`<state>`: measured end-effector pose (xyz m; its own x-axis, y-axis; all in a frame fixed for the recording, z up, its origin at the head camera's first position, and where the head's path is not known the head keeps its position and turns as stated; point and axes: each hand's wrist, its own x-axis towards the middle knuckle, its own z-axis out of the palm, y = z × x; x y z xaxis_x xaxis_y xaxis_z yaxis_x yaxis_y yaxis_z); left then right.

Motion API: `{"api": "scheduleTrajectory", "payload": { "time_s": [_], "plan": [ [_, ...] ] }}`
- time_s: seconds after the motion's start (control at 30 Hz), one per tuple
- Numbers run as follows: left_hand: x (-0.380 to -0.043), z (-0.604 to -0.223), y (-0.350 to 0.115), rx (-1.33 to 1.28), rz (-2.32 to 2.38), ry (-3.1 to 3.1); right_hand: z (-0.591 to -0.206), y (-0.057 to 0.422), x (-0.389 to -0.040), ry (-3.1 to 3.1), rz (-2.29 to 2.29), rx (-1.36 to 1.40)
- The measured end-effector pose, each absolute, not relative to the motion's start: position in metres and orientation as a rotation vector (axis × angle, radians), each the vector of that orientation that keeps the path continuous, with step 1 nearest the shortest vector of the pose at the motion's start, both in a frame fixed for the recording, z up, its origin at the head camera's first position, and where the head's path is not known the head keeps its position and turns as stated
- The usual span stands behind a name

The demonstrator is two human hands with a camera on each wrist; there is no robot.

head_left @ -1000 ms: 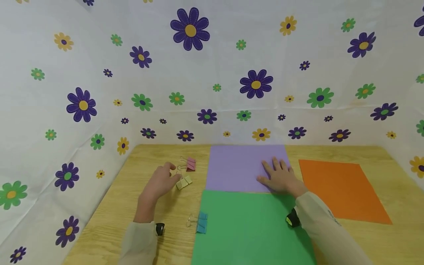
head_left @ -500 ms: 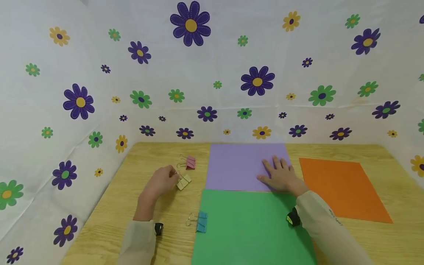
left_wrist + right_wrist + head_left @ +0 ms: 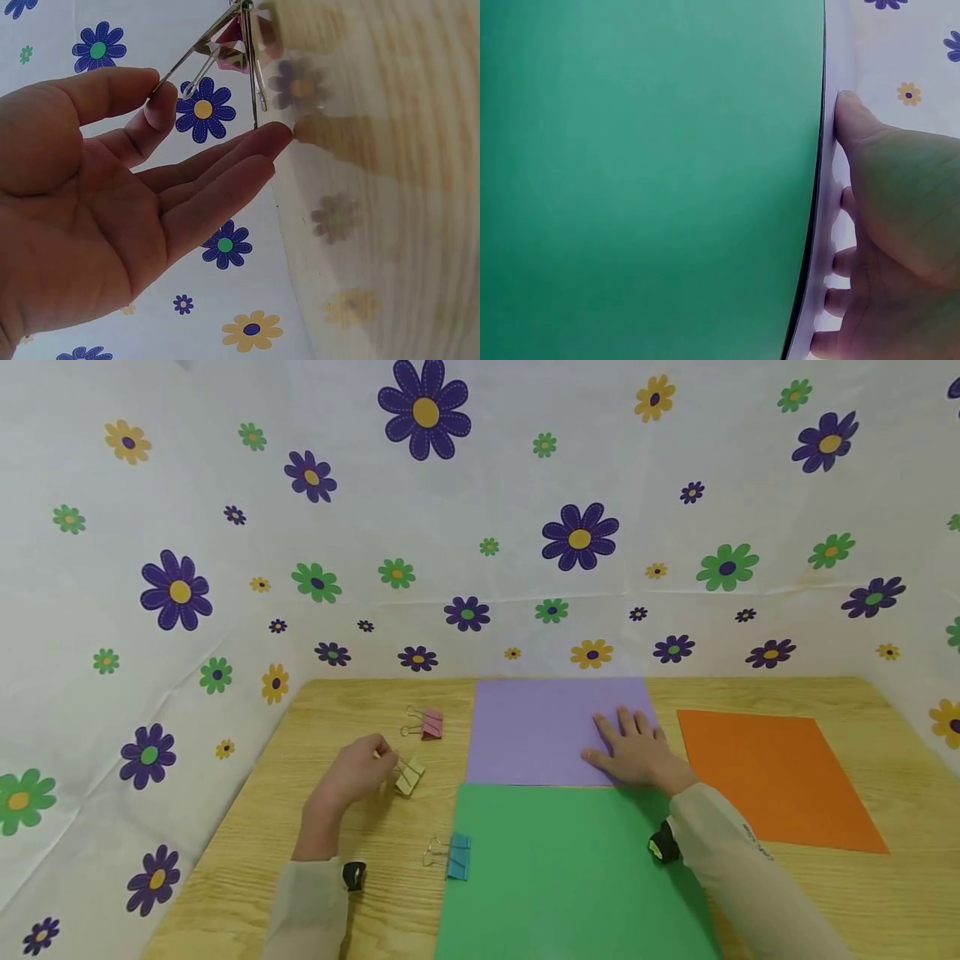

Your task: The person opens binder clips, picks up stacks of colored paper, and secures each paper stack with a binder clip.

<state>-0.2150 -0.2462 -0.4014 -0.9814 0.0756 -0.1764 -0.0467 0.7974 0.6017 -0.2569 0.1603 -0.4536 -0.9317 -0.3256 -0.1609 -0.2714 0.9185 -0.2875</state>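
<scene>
My left hand (image 3: 351, 774) pinches the wire handles of a pale yellow binder clip (image 3: 409, 777) over the left side of the table. In the left wrist view, thumb and fingertips meet the spread handles, and the clip's body lies at the top edge, overlapping a pink one. That pink binder clip (image 3: 431, 724) rests just behind. Palm down with fingers spread, my right hand (image 3: 633, 753) lies on a purple sheet (image 3: 525, 731). In the right wrist view its fingertips press along the sheet's surface, beyond the green sheet (image 3: 652, 172).
A blue binder clip (image 3: 458, 857) sits at the left edge of the green sheet, its handles pointing left. To the right, an orange sheet (image 3: 780, 781) lies on the wooden table (image 3: 885, 910). Flower-printed white cloth (image 3: 510, 468) walls the back and sides.
My left hand has closed its fingers on the yellow clip's handles and drawn it slightly left, turning it more upright. The right hand stays in place on the purple sheet.
</scene>
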Motion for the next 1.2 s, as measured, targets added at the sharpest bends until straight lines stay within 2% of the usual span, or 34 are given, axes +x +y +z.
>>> {"api": "scheduleTrajectory", "payload": {
  "time_s": [0.17,0.53,1.2],
  "plan": [
    [-0.214,-0.4,-0.251,0.03,0.985,2.789,-0.454,0.161,-0.257,2.873,-0.394,-0.457],
    [-0.204,-0.401,-0.261,-0.154,1.25,2.629,-0.452,0.159,-0.256,2.855,-0.391,-0.444],
    [-0.2,-0.398,-0.263,-0.159,1.424,2.565,-0.449,0.157,-0.255,2.855,-0.42,-0.428]
  ]
}}
